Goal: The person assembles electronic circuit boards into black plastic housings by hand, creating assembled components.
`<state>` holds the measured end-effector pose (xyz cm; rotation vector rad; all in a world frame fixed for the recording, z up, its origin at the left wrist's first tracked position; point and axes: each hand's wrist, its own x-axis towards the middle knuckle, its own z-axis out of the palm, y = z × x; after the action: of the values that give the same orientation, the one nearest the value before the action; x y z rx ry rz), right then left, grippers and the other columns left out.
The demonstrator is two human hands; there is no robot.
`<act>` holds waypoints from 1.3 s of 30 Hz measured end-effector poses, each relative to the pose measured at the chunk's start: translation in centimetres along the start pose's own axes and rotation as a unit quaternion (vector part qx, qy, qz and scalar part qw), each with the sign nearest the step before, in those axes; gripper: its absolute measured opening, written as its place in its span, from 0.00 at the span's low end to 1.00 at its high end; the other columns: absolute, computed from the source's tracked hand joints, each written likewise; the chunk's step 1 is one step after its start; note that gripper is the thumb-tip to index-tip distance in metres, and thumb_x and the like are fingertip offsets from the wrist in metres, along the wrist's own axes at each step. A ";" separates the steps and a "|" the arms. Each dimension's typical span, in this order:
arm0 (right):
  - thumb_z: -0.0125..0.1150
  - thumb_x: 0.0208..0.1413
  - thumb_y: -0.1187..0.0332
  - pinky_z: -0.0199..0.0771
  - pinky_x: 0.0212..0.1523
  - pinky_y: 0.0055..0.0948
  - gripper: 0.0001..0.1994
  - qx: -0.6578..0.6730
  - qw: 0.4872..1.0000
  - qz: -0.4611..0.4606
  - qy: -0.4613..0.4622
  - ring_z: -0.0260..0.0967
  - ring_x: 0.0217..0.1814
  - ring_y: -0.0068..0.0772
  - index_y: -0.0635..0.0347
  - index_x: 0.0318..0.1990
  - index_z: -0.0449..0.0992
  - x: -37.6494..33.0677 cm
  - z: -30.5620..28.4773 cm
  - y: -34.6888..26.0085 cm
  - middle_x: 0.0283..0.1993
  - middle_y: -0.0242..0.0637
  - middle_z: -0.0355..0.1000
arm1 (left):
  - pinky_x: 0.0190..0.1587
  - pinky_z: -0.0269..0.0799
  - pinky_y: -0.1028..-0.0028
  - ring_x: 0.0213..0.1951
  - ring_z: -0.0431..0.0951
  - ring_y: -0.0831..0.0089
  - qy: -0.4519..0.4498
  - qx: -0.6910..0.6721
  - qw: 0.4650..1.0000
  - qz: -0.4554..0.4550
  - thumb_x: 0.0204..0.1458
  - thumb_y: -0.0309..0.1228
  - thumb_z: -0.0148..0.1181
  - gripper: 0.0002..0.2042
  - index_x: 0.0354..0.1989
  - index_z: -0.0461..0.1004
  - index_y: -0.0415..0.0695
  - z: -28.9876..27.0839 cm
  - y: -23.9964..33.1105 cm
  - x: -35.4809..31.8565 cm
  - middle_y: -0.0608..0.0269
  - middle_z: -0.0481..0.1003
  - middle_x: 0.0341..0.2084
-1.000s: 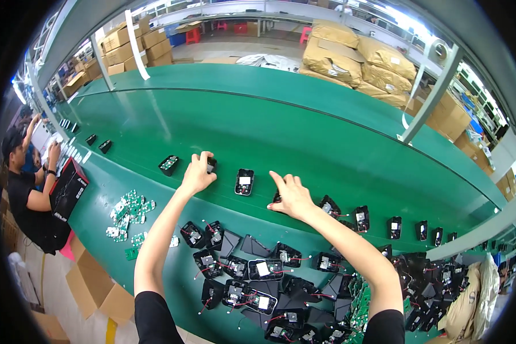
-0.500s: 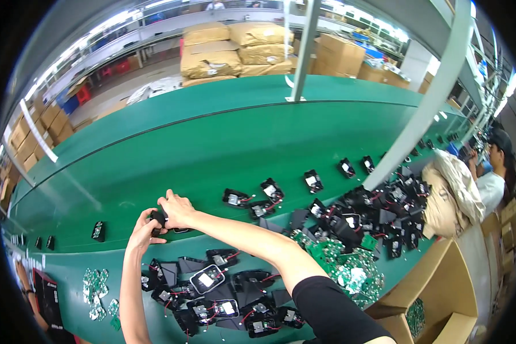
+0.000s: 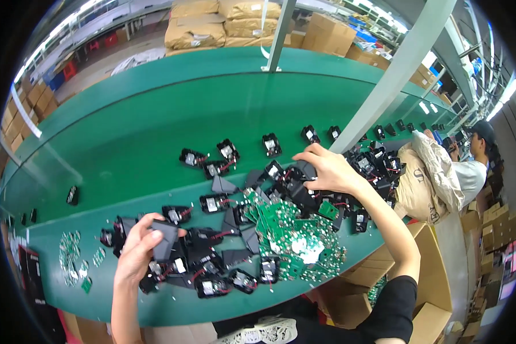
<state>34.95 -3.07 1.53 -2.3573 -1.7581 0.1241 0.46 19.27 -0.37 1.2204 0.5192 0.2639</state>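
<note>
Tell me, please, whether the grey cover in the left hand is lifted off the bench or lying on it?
Lifted. The left hand pinches the grey cover in its fingers, tilted above the black parts on the green bench.

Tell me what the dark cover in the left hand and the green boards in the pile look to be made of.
The dark cover in the left hand looks like matte moulded plastic: dull, even grey-black. The green boards look like circuit boards, glossy green with pale specks, probably solder points.

Factory assembly line, green conveyor belt [image 3: 155,126], circuit boards [image 3: 295,229], stacked cartons [image 3: 223,23]
</note>
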 end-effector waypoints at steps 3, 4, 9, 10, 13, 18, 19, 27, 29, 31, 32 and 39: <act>0.65 0.35 0.58 0.72 0.42 0.37 0.26 -0.015 0.999 -0.018 0.044 0.66 0.46 0.39 0.51 0.47 0.69 -1.9 2.2 2.8 0.44 0.38 0.65 | 0.18 0.67 0.84 0.27 0.74 0.79 -0.041 0.016 0.998 -0.037 0.49 0.36 0.57 0.20 0.46 0.58 0.46 3.7 -1.9 -0.1 0.51 0.74 0.39; 0.65 0.35 0.58 0.72 0.42 0.37 0.26 -0.011 0.999 -0.025 0.040 0.66 0.46 0.39 0.51 0.47 0.69 -2.2 2.4 3.1 0.44 0.38 0.65 | 0.18 0.69 0.81 0.27 0.75 0.78 -0.038 -0.017 0.997 -0.059 0.49 0.36 0.57 0.19 0.46 0.57 0.46 4.8 -2.1 -0.2 0.51 0.74 0.39; 0.61 0.42 0.53 0.71 0.42 0.34 0.25 -0.091 0.991 -0.070 0.067 0.62 0.46 0.37 0.56 0.47 0.70 -3.5 2.7 3.2 0.47 0.36 0.65 | 0.24 0.80 0.71 0.33 0.77 0.67 -0.039 -0.145 0.985 -0.087 0.46 0.28 0.60 0.31 0.59 0.52 0.44 7.4 -3.8 -2.2 0.52 0.68 0.44; 0.61 0.42 0.55 0.71 0.43 0.34 0.25 -0.106 0.987 -0.080 0.094 0.62 0.46 0.39 0.57 0.47 0.70 -3.7 1.9 2.4 0.48 0.36 0.65 | 0.27 0.80 0.68 0.34 0.77 0.67 -0.047 -0.160 0.979 -0.112 0.45 0.27 0.60 0.33 0.60 0.51 0.43 7.0 -4.4 -2.8 0.53 0.67 0.45; 0.62 0.38 0.67 0.72 0.38 0.32 0.20 -0.098 0.972 -0.103 0.188 0.62 0.45 0.36 0.55 0.44 0.72 -5.4 -0.1 -1.1 0.45 0.34 0.66 | 0.26 0.81 0.67 0.32 0.77 0.65 -0.108 -0.297 0.938 -0.142 0.43 0.29 0.63 0.35 0.59 0.50 0.39 6.9 -5.8 -4.6 0.54 0.67 0.42; 0.62 0.36 0.72 0.72 0.25 0.25 0.21 -0.034 0.977 -0.198 0.076 0.63 0.38 0.32 0.56 0.43 0.71 -4.4 3.8 -7.6 0.38 0.29 0.67 | 0.10 0.66 0.78 0.18 0.65 0.75 -0.147 -0.439 0.852 -0.244 0.50 0.59 0.39 0.33 0.49 0.63 0.39 9.7 -8.4 -3.9 0.60 0.66 0.27; 0.62 0.36 0.72 0.72 0.25 0.25 0.23 -0.060 0.973 -0.211 0.068 0.63 0.39 0.32 0.58 0.46 0.69 -3.3 4.7 -7.7 0.39 0.31 0.66 | 0.10 0.57 0.82 0.18 0.64 0.77 -0.134 -0.432 0.857 -0.248 0.51 0.59 0.41 0.31 0.49 0.64 0.41 10.1 -9.1 -3.6 0.60 0.68 0.28; 0.64 0.36 0.74 0.72 0.38 0.34 0.17 0.063 0.981 -0.168 -0.079 0.68 0.41 0.40 0.61 0.39 0.72 -0.9 5.8 -5.7 0.36 0.38 0.66 | 0.29 0.82 0.69 0.47 0.69 0.46 -0.018 -0.569 0.802 -0.178 0.54 0.31 0.52 0.19 0.53 0.61 0.37 9.1 -9.5 -4.6 0.43 0.64 0.50; 0.63 0.37 0.76 0.72 0.37 0.32 0.10 0.099 0.978 -0.165 -0.076 0.70 0.34 0.41 0.63 0.32 0.75 -0.7 4.6 -4.7 0.32 0.40 0.69 | 0.33 0.81 0.64 0.45 0.71 0.48 -0.029 -0.608 0.769 -0.197 0.51 0.39 0.54 0.28 0.58 0.55 0.42 8.3 -10.3 -4.2 0.46 0.62 0.50; 0.62 0.37 0.78 0.72 0.34 0.29 0.09 0.122 0.973 -0.143 -0.130 0.70 0.31 0.34 0.64 0.31 0.76 -0.6 3.2 -3.6 0.31 0.39 0.69 | 0.28 0.80 0.69 0.42 0.73 0.53 -0.044 -0.540 0.822 -0.179 0.52 0.42 0.52 0.28 0.59 0.55 0.42 8.6 -9.4 -3.9 0.48 0.64 0.47; 0.62 0.38 0.79 0.72 0.31 0.26 0.08 0.171 0.974 -0.088 -0.121 0.69 0.30 0.29 0.64 0.31 0.76 -0.6 2.2 -4.3 0.30 0.38 0.69 | 0.23 0.79 0.73 0.39 0.74 0.58 -0.063 -0.464 0.868 -0.163 0.53 0.45 0.50 0.29 0.59 0.54 0.42 8.7 -9.1 -3.8 0.50 0.66 0.45; 0.61 0.47 0.77 0.72 0.24 0.14 0.07 0.490 0.871 0.022 -0.040 0.67 0.34 0.18 0.64 0.35 0.76 -2.9 0.3 -10.8 0.35 0.32 0.67 | 0.16 0.60 0.84 0.24 0.67 0.76 0.037 -0.426 0.877 -0.218 0.54 0.49 0.46 0.25 0.54 0.61 0.45 10.8 -8.8 -3.8 0.58 0.69 0.38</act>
<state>23.94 -2.81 3.33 -1.6222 -1.1941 0.8943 2.05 5.67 -5.09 0.2161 0.6341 0.1238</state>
